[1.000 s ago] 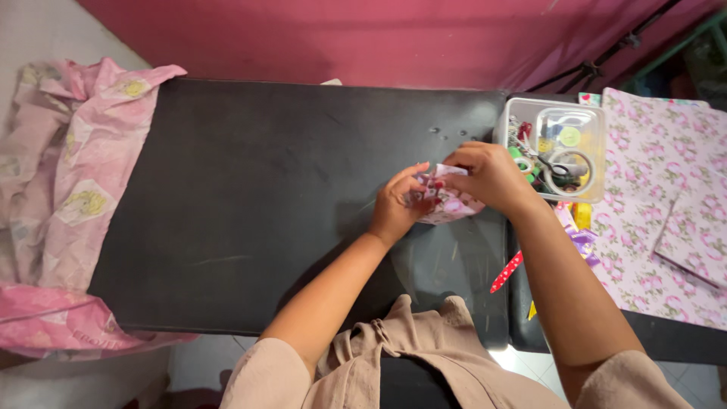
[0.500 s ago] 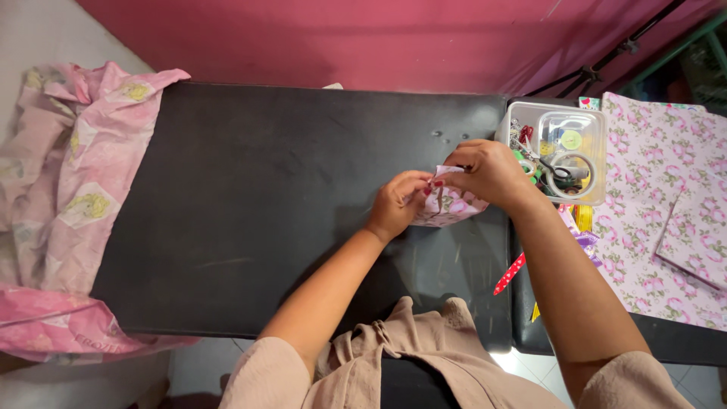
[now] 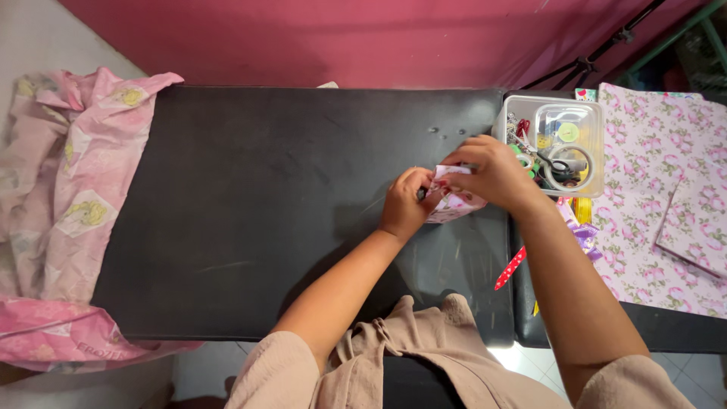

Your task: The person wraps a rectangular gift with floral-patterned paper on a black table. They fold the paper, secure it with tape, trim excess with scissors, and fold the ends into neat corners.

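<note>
- Resting on the black tabletop (image 3: 250, 204) near its right edge, the small box wrapped in pink floral paper (image 3: 453, 203) sits between both hands.
- Left hand (image 3: 405, 206): fingers clenched on the left side of the wrapped box, pinching the paper.
- Right hand (image 3: 496, 176): fingers curled over the top and right side of the wrapped box, grasping the paper fold.
- A clear plastic container (image 3: 594, 113) stands just beside the right hand; it holds scissors (image 3: 556, 168), tape rolls and small clips.
- A red strip with white dots (image 3: 509, 268) lies below the right forearm, at the gap between the 2 dark surfaces.
- Sheets of pink floral wrapping paper (image 3: 651, 167) cover the surface at the right.
- A pink patterned cloth (image 3: 68, 197) lies bunched at the left end of the tabletop.
- A pink wall (image 3: 341, 38) runs behind the tabletop.
</note>
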